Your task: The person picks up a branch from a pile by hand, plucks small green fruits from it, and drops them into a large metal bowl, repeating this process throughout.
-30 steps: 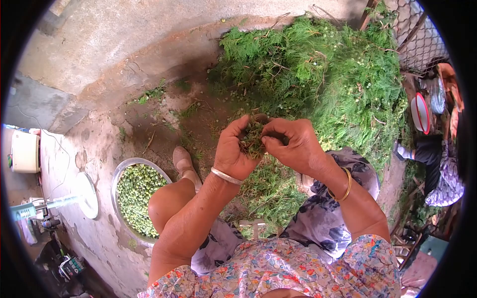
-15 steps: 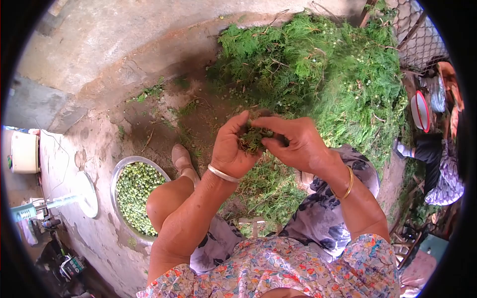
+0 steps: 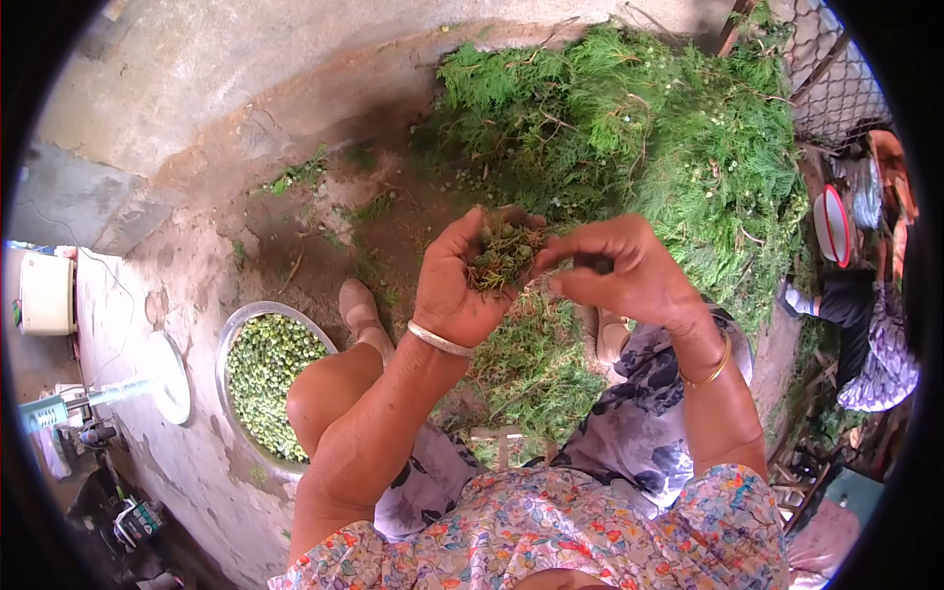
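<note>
My left hand (image 3: 457,285) is cupped round a small clump of green sprigs (image 3: 503,254) with brownish tips and round green bits. Just right of the clump, my right hand (image 3: 624,270) has its thumb and fingers curved towards each other; whether anything small is between the fingertips cannot be made out. Beyond both hands lies a large heap of green leafy branches (image 3: 610,128). Loose sprigs (image 3: 536,369) cover the ground between my legs. By my left knee, a metal basin (image 3: 228,398) holds many small green pieces (image 3: 270,383).
A white fan (image 3: 169,379) stands at the left, near a cream box (image 3: 47,295). At the right are a red-rimmed white basin (image 3: 832,225), wire mesh (image 3: 836,93) and another person's dark-clothed leg (image 3: 848,315).
My right hand has drawn away to the right from the clump, leaving more of it in sight. My left hand has tilted slightly and still holds the sprigs.
</note>
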Available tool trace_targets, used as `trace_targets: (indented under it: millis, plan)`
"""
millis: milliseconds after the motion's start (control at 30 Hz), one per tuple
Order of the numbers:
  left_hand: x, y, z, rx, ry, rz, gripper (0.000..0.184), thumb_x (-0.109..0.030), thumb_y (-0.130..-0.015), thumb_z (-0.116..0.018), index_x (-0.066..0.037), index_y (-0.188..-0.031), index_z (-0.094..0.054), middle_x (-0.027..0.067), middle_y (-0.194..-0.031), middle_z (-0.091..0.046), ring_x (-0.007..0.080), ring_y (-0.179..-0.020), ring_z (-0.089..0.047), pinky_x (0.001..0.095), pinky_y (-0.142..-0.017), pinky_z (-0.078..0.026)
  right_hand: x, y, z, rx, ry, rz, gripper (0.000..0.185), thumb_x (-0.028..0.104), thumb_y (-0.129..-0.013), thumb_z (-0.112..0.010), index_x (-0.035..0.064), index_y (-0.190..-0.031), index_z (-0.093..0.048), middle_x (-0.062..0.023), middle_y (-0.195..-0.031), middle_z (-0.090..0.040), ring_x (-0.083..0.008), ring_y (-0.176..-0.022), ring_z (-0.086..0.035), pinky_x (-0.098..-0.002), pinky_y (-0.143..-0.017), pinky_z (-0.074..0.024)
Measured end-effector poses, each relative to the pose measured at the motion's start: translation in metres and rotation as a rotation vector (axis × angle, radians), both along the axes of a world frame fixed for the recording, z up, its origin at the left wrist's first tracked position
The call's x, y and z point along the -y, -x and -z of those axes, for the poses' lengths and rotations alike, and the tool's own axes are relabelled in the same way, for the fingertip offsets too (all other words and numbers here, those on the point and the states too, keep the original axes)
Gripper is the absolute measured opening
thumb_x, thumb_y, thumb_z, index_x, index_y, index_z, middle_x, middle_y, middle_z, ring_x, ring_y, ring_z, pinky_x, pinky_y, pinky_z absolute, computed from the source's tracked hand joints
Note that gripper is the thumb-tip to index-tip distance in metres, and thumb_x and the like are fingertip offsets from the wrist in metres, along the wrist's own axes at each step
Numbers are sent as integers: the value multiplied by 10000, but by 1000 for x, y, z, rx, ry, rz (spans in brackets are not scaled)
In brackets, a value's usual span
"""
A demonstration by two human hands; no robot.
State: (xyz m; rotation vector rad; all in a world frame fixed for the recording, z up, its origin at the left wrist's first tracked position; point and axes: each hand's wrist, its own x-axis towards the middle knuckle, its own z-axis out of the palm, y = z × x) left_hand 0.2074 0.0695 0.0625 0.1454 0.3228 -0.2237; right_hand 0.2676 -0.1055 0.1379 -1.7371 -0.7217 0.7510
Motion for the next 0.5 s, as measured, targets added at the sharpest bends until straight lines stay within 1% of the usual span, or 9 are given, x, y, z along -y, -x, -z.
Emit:
trace_targets:
  millis: [67, 133, 167, 233, 300, 367, 433, 467, 500]
  plan:
    - [2, 1, -3, -27, -24, 3, 332, -250, -945, -452, 42, -1082, -533, 185, -1069, -601, 310, -982, -608, 431, -835, -536, -5, 2, 10, 42, -27, 146, 85, 37, -783, -642, -5, -847, -679, 42, -665, -599, 1, -591, -480, -192, -483, -363]
    - [4, 1, 0, -37, -31, -4, 334, -254, -945, -457, 40, -1078, -540, 173, -1057, -609, 298, -973, -612, 417, -831, -535, -8, 2, 20, 177, -17, 200, 106, 69, -750, -659, 12, -839, -658, -43, -629, -604, -106, -562, -569, -276, -505, -438]
    - [5, 1, 1, -45, -39, -13, 335, -259, -946, -461, 39, -1074, -548, 161, -1044, -617, 285, -964, -617, 403, -827, -535, -10, 1, 26, 177, -17, 201, 106, 69, -750, -659, 12, -839, -658, -43, -629, -604, -106, -562, -569, -276, -505, -438]
    - [7, 0, 2, -59, -51, -13, 337, -260, -945, -466, 39, -1072, -554, 148, -1030, -625, 272, -952, -620, 389, -819, -535, -13, 0, 34, 638, 87, 126, 104, 68, -728, -624, 33, -824, -642, -133, -624, -601, -275, -566, -609, -367, -528, -473]
    - [6, 0, 6, -72, -62, -13, 339, -262, -944, -471, 40, -1069, -560, 136, -1016, -633, 260, -941, -624, 375, -810, -535, -12, 1, 29, 594, 160, 125, 116, 55, -737, -626, 20, -848, -636, -150, -635, -593, -225, -540, -592, -328, -512, -463]
    - [3, 1, 13, 1, 27, 34, 345, -258, -949, -444, 29, -1100, -563, 154, -1077, -625, 278, -991, -611, 397, -878, -508, -12, 1, 29, 548, 230, 123, 130, 42, -747, -628, 6, -871, -630, -167, -646, -586, -174, -515, -576, -290, -496, -453]
    - [6, 2, 5, -35, 5, 23, 347, -262, -947, -457, 38, -1088, -561, 147, -1042, -631, 270, -951, -620, 388, -837, -521, -12, 0, 33, 600, 144, 116, 116, 65, -719, -616, 47, -833, -629, -170, -637, -589, -331, -577, -597, -391, -536, -482]
    - [7, 2, 2, -71, -16, 13, 350, -266, -946, -470, 46, -1077, -559, 140, -1008, -638, 263, -912, -629, 379, -796, -534, -12, 2, 33, 599, 145, 117, 116, 65, -719, -616, 47, -833, -629, -170, -637, -589, -331, -577, -597, -391, -536, -482]
    - [7, 2, 3, -71, -16, 14, 350, -266, -946, -470, 46, -1077, -559, 140, -1008, -638, 263, -912, -629, 379, -796, -534, -12, 3, 33, 440, 88, 176, 112, 68, -725, -625, 42, -834, -624, -161, -626, -586, -313, -558, -598, -369, -523, -479]
